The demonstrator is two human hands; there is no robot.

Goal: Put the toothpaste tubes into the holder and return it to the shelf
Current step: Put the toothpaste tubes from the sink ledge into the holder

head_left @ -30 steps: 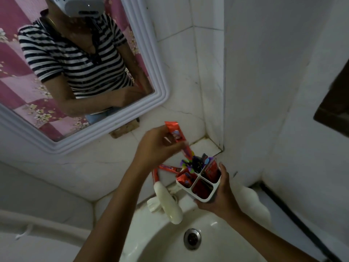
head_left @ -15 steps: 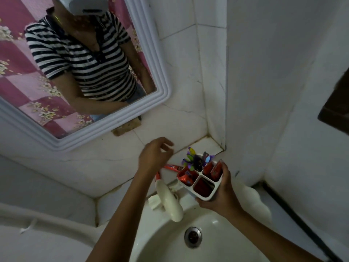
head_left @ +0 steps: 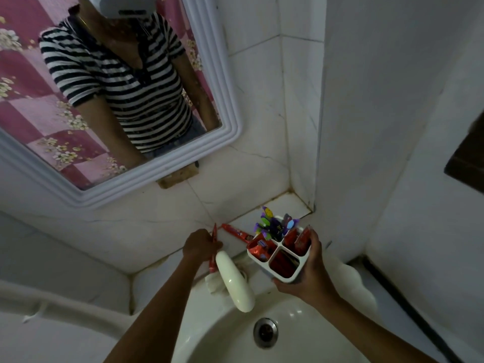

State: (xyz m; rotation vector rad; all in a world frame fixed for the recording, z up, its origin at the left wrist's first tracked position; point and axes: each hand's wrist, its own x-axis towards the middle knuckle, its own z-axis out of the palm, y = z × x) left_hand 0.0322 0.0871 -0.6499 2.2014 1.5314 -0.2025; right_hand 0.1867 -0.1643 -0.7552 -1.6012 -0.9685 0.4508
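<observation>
My right hand (head_left: 307, 273) grips a white four-compartment holder (head_left: 286, 276) above the sink's back edge. Red toothpaste tubes fill three of its compartments, and colourful toothbrushes (head_left: 271, 224) stand in the far one. My left hand (head_left: 200, 246) is down on the tiled shelf (head_left: 285, 205) behind the tap, its fingers closed around a red toothpaste tube (head_left: 214, 254) that pokes out above and below the fist. Another red toothpaste tube (head_left: 235, 233) lies flat on the shelf between my left hand and the holder.
A white tap (head_left: 235, 281) juts over the white sink (head_left: 225, 334), whose drain (head_left: 265, 332) sits below. A white-framed mirror (head_left: 227, 121) hangs on the tiled wall, reflecting a person in a striped shirt. Walls meet in a corner just behind the holder.
My left hand dropped a red tube into the holder, then moved down and left to the shelf and closed on another tube. The holder stayed in my right hand.
</observation>
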